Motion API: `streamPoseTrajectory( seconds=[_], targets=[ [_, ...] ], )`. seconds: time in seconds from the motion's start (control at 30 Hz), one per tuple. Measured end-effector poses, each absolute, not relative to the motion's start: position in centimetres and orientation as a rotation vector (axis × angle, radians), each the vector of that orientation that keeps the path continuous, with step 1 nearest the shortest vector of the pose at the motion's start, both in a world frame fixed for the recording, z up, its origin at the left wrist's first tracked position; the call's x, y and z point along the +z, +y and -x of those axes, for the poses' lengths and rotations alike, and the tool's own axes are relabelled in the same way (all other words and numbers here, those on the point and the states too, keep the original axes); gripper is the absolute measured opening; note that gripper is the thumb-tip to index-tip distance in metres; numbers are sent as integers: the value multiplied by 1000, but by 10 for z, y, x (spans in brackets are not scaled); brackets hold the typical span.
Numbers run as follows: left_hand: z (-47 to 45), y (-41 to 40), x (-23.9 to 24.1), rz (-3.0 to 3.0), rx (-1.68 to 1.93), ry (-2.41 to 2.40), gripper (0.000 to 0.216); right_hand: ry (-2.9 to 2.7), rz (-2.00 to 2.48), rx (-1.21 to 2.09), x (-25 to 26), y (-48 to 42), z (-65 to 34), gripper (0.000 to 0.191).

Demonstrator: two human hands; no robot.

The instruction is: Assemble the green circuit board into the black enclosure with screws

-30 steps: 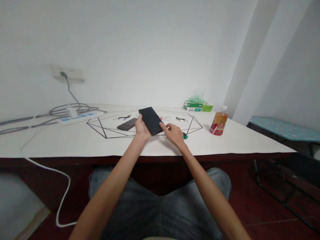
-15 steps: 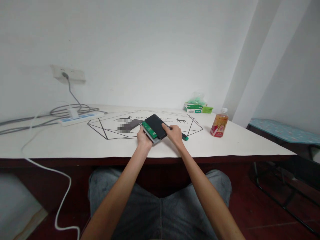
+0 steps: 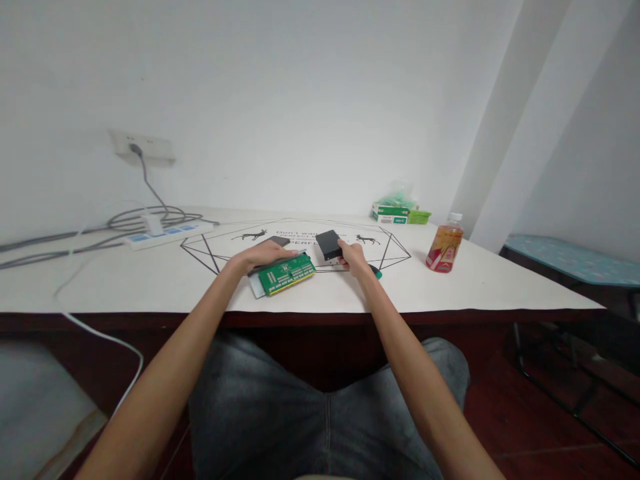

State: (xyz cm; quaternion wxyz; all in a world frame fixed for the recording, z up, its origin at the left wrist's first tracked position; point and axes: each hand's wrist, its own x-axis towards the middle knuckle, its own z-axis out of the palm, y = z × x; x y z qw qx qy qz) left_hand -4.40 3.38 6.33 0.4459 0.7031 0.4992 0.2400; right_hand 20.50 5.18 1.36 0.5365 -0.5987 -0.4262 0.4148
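Observation:
A green circuit board [image 3: 288, 273] lies in a pale tray on the white table [image 3: 150, 287]. My left hand [image 3: 264, 255] rests flat on the board's far-left edge, fingers stretched out. My right hand [image 3: 354, 257] grips a black cover [image 3: 329, 244] by its right end and holds it just to the right of the board, above the table. A dark phone [image 3: 278, 241] peeks out behind my left hand. Part of a green-handled tool [image 3: 376, 272] shows behind my right hand.
A bottle of amber drink [image 3: 444, 246] stands at the right. Green boxes and a plastic bag [image 3: 397, 209] sit at the back. A white power strip [image 3: 165, 235] with grey cables lies at the back left, a white cable [image 3: 95, 333] hanging over the front edge.
The black cover has come off the green board and moved right in my right hand. My left hand has shifted from gripping the case to lying flat on the board.

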Motion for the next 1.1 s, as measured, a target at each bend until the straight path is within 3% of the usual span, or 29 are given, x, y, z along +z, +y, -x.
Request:
streamPoseTrajectory(
  seconds=[0.3,0.5,0.63,0.73,0.9,1.0,1.03,1.1],
  targets=[
    [14,53,48,-2311,366,1120,50,-1068,1484,1096,18,76,-168,10],
    [7,50,46,-2409,352,1057,36,-1279,1540,948,17,66,-179,21],
    [10,42,48,-2491,257,983,64,-1346,1496,870,21,53,-192,25],
    [11,39,46,-2552,257,1050,80,-1426,1486,566,30,37,-209,22],
    [8,36,39,-2601,317,1076,81,-1503,1863,-183,36,-7,-251,32],
    [3,35,35,-2629,380,1081,80,-1587,2075,-280,20,-29,-268,65],
    [1,34,34,-2636,396,1078,79,-1631,2112,-264,13,-33,-272,66],
    [-2,32,30,-2636,439,1062,76,-1685,2131,-234,-1,-36,-278,45]
  ],
)
